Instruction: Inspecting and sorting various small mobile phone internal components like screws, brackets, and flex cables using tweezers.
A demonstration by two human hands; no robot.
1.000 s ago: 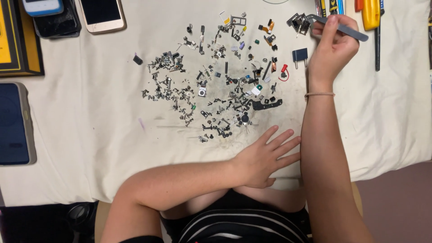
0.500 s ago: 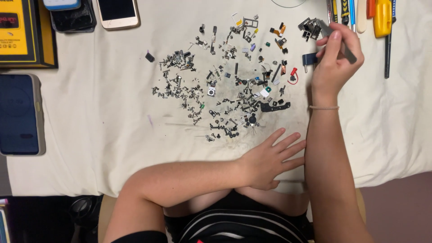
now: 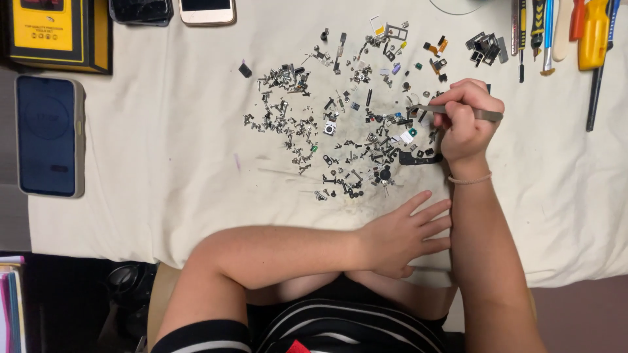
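A scatter of several tiny screws and small phone parts (image 3: 340, 124) lies on a cream cloth (image 3: 163, 176). My right hand (image 3: 466, 121) grips grey metal tweezers (image 3: 451, 111), whose tips point left into the right side of the scatter. A curved black part (image 3: 418, 159) lies just below that hand. Flat on the cloth near the front edge rests my left hand (image 3: 402, 235), fingers spread, holding nothing, its forearm crossing in front of my body.
A dark phone in a grey case (image 3: 50, 136) lies at the left. A yellow box (image 3: 55, 33) and two more phones (image 3: 206, 11) sit at the back left. Screwdrivers and tools (image 3: 569, 33) line the back right, with a cluster of small dark brackets (image 3: 485, 47) nearby.
My right hand has come down and left from the back right tools into the scatter, tweezers still in it. The left hand has stayed flat. The camera view has shifted closer.
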